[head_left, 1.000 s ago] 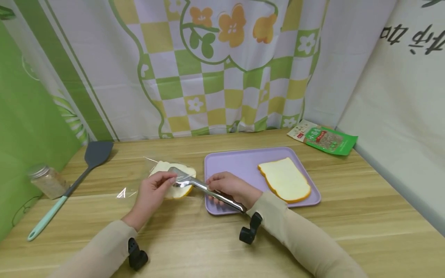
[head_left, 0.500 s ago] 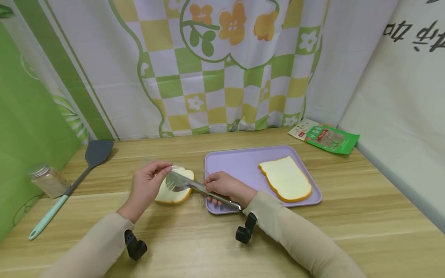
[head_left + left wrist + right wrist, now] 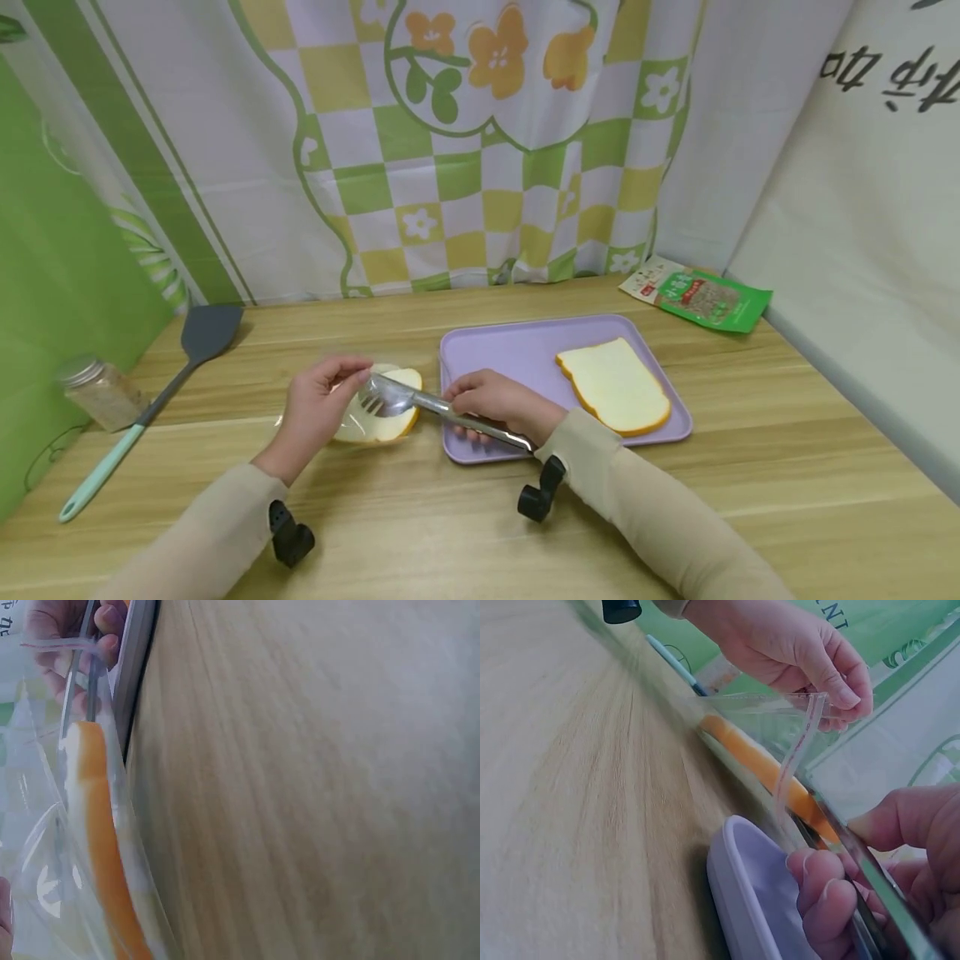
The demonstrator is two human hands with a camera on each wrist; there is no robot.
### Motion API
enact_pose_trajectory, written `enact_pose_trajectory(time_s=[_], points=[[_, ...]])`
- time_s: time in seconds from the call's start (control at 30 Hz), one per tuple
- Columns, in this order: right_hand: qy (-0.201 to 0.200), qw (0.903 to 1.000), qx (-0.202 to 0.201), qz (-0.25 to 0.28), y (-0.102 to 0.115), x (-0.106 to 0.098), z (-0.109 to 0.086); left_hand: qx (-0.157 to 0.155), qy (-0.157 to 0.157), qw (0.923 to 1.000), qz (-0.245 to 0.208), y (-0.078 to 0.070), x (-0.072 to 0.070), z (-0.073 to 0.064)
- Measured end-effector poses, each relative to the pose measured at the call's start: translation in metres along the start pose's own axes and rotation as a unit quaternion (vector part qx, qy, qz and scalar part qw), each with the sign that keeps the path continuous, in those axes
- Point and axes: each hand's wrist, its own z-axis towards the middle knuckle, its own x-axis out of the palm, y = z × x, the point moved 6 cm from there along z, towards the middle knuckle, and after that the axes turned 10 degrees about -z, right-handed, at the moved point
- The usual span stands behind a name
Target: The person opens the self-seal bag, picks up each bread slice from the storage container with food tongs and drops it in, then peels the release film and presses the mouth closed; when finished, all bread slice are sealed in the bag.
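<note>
Over a wooden table [image 3: 480, 542], a bread slice [image 3: 105, 832] sits inside a clear bag [image 3: 799, 746], left of the right hand [image 3: 495, 404], whose fingers grip metal tongs [image 3: 437, 407] slanting forward-left to it; the left hand [image 3: 317, 404] (the nearer one) pinches the bag's edge.

Bench [image 3: 435, 533]: showed brown wood grain
Backdrop cloth [image 3: 480, 217]: hung checked green, yellow and white
Left panel [image 3: 63, 250]: was green
Right wall [image 3: 862, 217]: bore dark characters
</note>
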Motion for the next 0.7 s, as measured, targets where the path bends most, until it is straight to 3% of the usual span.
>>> enact_pose_trajectory(time_s=[0.23, 0.53, 0.7], points=[[0.009, 0.9995, -0.028, -0.008, 0.004, -0.002, -0.001, 0.029, 0.004, 0.9987, -0.041, 0.003, 0.008, -0.005], [0.011, 0.9988, -0.048, -0.004, 0.013, -0.001, 0.000, -0.033, 0.019, 0.9923, -0.118, 0.005, 0.022, -0.009], [0.020, 0.9986, -0.048, 0.004, 0.015, 0.004, 0.005, -0.019, 0.014, 0.9936, -0.110, 0.003, 0.027, -0.011]])
